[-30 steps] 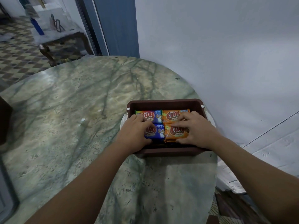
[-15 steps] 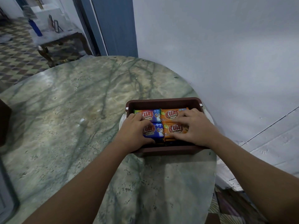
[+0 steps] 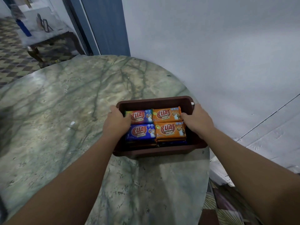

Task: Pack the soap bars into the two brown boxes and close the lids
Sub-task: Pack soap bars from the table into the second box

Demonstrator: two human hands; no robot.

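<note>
An open brown box stands on the marble table near its right edge. Its top layer shows a multicoloured soap bar and an orange soap bar at the back, with a blue bar and another orange bar in front; more bars lie underneath. My left hand grips the box's left wall, fingers curled down inside beside the bars. My right hand grips the right wall the same way. I see no lid and no second box.
The round green marble table stretches left and back of the box. A white wall rises close on the right, where the table edge drops to the floor. Far back left is a small side table with a blue bottle.
Both hands have slid off the tops of the soap bars outward to the box's left and right walls. All four top bars are now uncovered.
</note>
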